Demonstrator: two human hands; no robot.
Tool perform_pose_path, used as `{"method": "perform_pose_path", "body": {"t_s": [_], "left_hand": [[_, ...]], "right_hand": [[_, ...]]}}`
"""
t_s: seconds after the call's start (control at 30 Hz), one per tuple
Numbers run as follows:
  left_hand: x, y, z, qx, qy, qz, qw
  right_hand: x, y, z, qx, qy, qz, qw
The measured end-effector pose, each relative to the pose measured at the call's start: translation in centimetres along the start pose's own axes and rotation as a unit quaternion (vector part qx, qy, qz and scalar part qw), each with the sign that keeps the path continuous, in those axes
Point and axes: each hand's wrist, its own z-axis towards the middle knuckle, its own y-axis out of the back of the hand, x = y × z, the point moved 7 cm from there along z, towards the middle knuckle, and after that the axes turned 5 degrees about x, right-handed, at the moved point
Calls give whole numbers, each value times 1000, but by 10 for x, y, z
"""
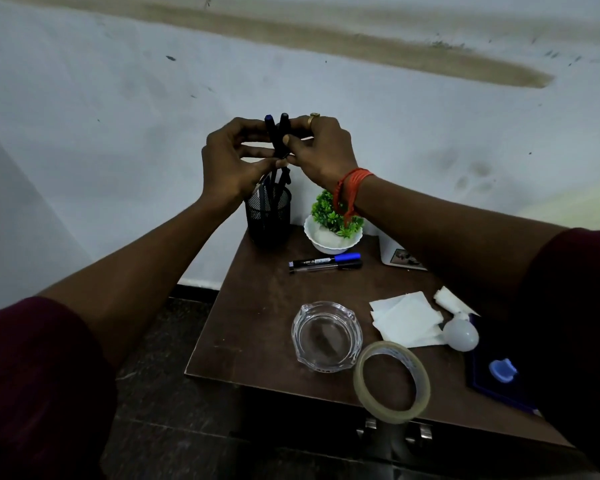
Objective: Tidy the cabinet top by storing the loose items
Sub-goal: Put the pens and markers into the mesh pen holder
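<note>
Both hands are raised above the black mesh pen holder (pixel 268 218) at the far left corner of the brown cabinet top (pixel 257 306). My left hand (pixel 229 161) and my right hand (pixel 321 150) together pinch a bundle of dark pens (pixel 277 136), whose lower ends reach down into the holder. Two more markers (pixel 326 263), one with a blue cap, lie loose on the top behind a glass ashtray (pixel 326 336). A roll of clear tape (pixel 392 381) sits at the front edge.
A small green plant in a white bowl (pixel 333 233) stands right of the holder. White tissues (pixel 406 318), a light bulb (pixel 461 336), a blue pad with a blue cap (pixel 503 370) and a white card (pixel 400 258) lie under my right arm. A wall rises behind the cabinet.
</note>
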Motion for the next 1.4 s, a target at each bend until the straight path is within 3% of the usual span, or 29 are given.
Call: {"method": "perform_pose_path", "body": {"t_s": [0.57,1.1,1.4], "left_hand": [[13,-4,-5,0,-16,14,1000],[26,-9,-10,23,-18,87,996],[34,-13,-23,40,0,96,995]], "right_hand": [[-13,-10,-2,3,14,-9,1000],[-17,-16,-11,10,21,-103,994],[-34,-21,-17,26,-6,-57,998]]}}
